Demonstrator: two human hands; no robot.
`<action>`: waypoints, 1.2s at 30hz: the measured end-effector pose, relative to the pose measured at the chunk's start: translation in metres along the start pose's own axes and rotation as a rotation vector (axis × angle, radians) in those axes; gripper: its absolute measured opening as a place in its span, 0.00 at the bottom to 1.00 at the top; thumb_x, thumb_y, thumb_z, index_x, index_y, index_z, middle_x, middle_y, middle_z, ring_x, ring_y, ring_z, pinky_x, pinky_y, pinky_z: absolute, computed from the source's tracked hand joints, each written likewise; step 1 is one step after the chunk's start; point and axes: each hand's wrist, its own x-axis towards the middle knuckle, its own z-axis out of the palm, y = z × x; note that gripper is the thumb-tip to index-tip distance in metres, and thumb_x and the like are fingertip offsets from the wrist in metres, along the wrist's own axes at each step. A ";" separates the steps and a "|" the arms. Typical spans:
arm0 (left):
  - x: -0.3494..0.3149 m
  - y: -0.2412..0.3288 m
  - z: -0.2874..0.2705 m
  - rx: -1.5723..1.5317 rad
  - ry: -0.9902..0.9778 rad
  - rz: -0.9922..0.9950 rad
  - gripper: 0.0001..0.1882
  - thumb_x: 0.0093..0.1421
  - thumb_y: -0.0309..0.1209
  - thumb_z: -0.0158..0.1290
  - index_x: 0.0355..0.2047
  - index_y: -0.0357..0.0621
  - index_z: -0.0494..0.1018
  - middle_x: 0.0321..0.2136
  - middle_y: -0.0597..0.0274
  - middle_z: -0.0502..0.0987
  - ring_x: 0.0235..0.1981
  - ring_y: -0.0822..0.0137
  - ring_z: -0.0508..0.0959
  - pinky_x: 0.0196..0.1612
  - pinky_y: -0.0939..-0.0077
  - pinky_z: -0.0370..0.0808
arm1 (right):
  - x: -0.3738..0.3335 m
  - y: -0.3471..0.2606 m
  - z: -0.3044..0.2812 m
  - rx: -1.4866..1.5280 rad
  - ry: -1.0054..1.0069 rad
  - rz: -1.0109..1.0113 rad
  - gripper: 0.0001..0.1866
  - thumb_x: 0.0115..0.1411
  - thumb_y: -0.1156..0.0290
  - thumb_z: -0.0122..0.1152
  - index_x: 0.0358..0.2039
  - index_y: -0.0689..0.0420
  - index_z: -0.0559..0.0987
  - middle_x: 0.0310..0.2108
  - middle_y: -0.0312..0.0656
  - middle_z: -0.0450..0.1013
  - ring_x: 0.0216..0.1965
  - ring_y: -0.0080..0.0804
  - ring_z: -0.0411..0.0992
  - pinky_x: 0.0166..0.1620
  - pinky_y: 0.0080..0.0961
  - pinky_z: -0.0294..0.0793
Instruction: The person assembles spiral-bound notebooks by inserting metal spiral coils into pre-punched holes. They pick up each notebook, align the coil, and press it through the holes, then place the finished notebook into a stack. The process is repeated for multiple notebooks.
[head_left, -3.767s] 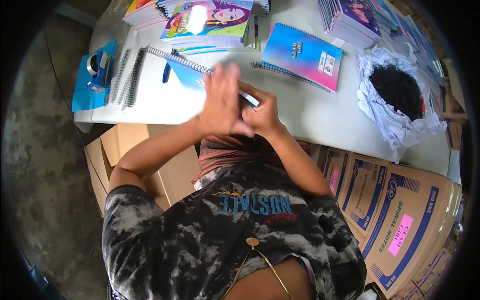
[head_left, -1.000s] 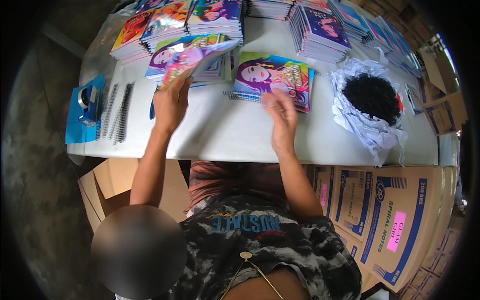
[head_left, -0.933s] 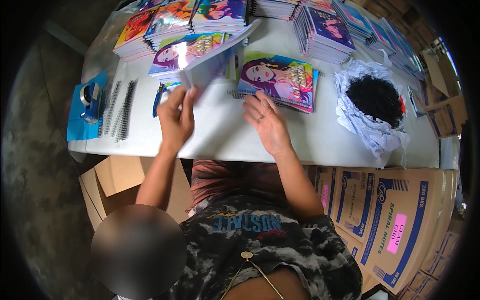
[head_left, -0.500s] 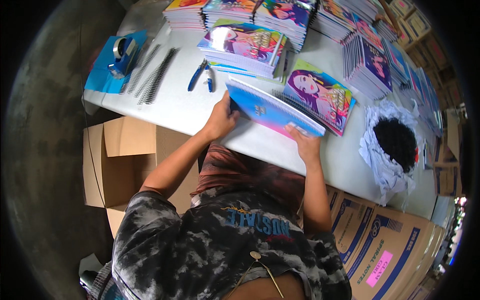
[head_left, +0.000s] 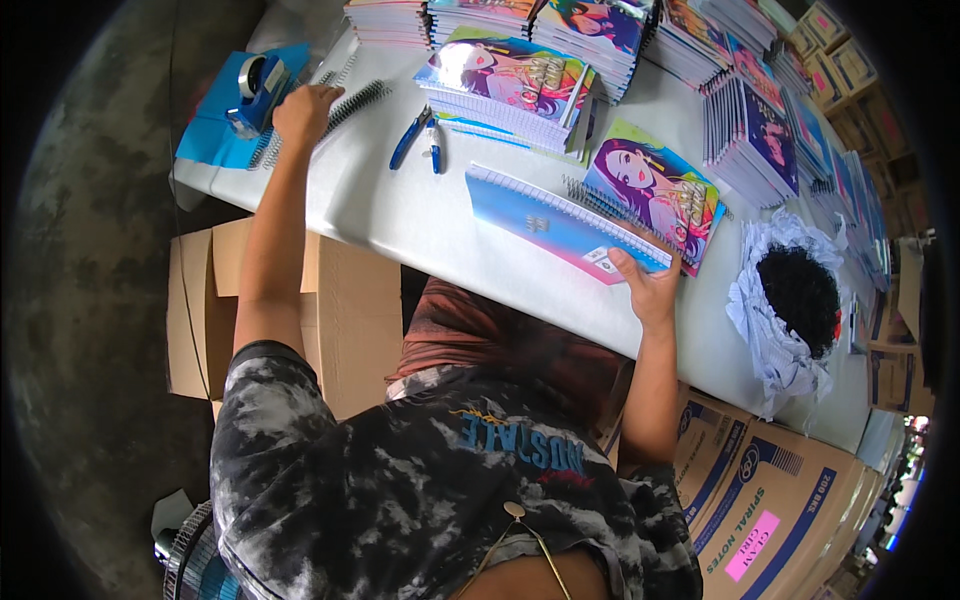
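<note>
My right hand [head_left: 652,290] grips the right end of a blue-and-pink spiral notebook [head_left: 535,222], thumb on its cover and fingers mostly behind it. Loose punched holes run along its upper edge. My left hand [head_left: 305,112] reaches over the dark wire coils [head_left: 362,100] at the table's left, next to a blue tape dispenser [head_left: 256,98]; its fingers are largely hidden. Beyond the held notebook lies one with an illustrated cover [head_left: 645,180], more coils [head_left: 600,198] beside it. Blue-handled pliers [head_left: 410,140] rest on the table.
Stacks of notebooks [head_left: 515,90] line the far side of the white table [head_left: 400,210]. To the right, a tangled black heap [head_left: 797,300] sits in a crumpled pale wrapping [head_left: 765,360]. An open carton [head_left: 355,340] stands below at left, closed cartons [head_left: 770,500] at lower right.
My left hand has let go of the notebook and moved left and away to the wire coils. My right hand still holds the notebook. The whole view has shifted slightly.
</note>
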 end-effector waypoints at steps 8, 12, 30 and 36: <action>-0.076 0.097 -0.062 -0.887 -0.295 0.514 0.15 0.55 0.28 0.37 0.38 0.37 0.69 0.27 0.56 0.70 0.30 0.64 0.70 0.40 0.73 0.67 | 0.010 0.000 0.007 -0.037 0.087 -0.030 0.14 0.53 0.78 0.60 0.42 0.65 0.75 0.36 0.38 0.74 0.36 0.18 0.69 0.42 0.16 0.68; -0.116 0.123 -0.064 -1.024 -0.641 0.434 0.19 0.63 0.44 0.43 0.30 0.38 0.68 0.24 0.65 0.68 0.28 0.74 0.65 0.35 0.80 0.65 | 0.011 0.000 0.010 -0.044 0.118 -0.048 0.13 0.54 0.79 0.58 0.41 0.66 0.76 0.36 0.38 0.75 0.35 0.17 0.69 0.41 0.15 0.68; -0.094 0.134 -0.072 -1.179 -1.077 0.130 0.24 0.63 0.49 0.40 0.18 0.44 0.65 0.08 0.74 0.54 0.09 0.80 0.50 0.13 0.85 0.48 | 0.009 -0.001 0.011 -0.059 0.004 -0.238 0.13 0.54 0.85 0.53 0.41 0.68 0.75 0.42 0.49 0.73 0.45 0.34 0.71 0.50 0.25 0.68; -0.085 0.130 -0.068 -1.305 -1.240 0.027 0.23 0.62 0.48 0.42 0.18 0.45 0.66 0.08 0.74 0.57 0.10 0.81 0.53 0.13 0.86 0.50 | 0.008 -0.001 0.009 -0.056 -0.063 -0.240 0.13 0.53 0.86 0.53 0.41 0.67 0.75 0.42 0.49 0.73 0.46 0.37 0.71 0.51 0.26 0.68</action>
